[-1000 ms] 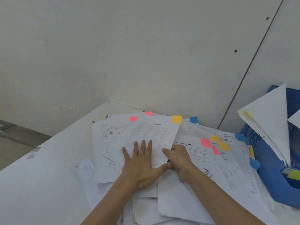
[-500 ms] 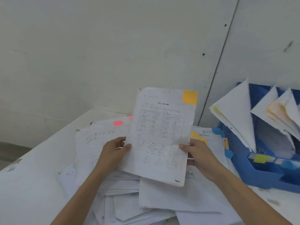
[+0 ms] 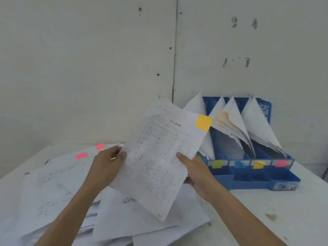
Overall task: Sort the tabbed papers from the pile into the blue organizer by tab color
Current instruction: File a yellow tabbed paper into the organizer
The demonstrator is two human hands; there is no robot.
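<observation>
I hold a printed sheet with an orange tab at its top right corner, lifted above the pile and tilted to the right. My left hand pinches its left edge and my right hand grips its right edge. The pile of papers lies on the table below and to the left, with two pink tabs showing. The blue organizer stands to the right against the wall. Its front carries green, blue, orange and pink labels, and papers lean in its slots.
A white table carries everything, with a small dark stain at the right. A plain wall with a vertical seam rises right behind the pile and the organizer.
Both hands have lifted the orange-tabbed sheet off the pile and carried it up and to the right, toward the organizer. The view has turned right, bringing the whole organizer into sight.
</observation>
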